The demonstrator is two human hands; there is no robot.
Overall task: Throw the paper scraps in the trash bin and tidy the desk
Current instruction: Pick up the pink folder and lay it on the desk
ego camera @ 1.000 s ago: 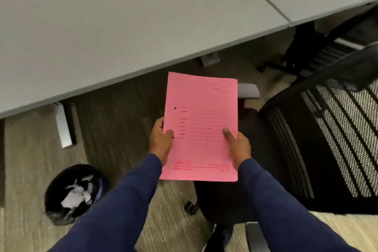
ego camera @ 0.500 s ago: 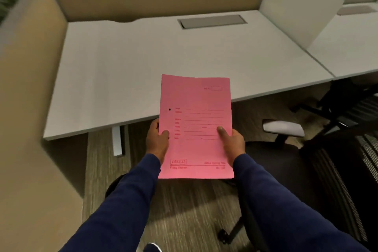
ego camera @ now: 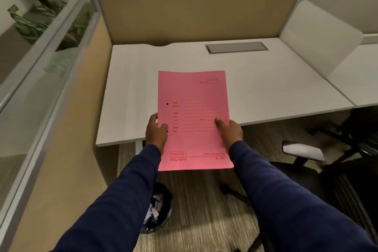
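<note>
Since half a second ago the view has tilted up: the partition behind the white rectangular worktop (ego camera: pixel 266 80) now shows, and the pink printed paper folder (ego camera: pixel 192 96) lies over more of that worktop's front edge. Below the folder, the black round trash bin (ego camera: pixel 158 208) with white paper scraps (ego camera: pixel 154 206) is half hidden by the left sleeve. The left hand (ego camera: pixel 155 133) and right hand (ego camera: pixel 230 131) each pinch a side edge of the folder, thumbs on top. Its long axis points away toward the partition; small print is unreadable.
</note>
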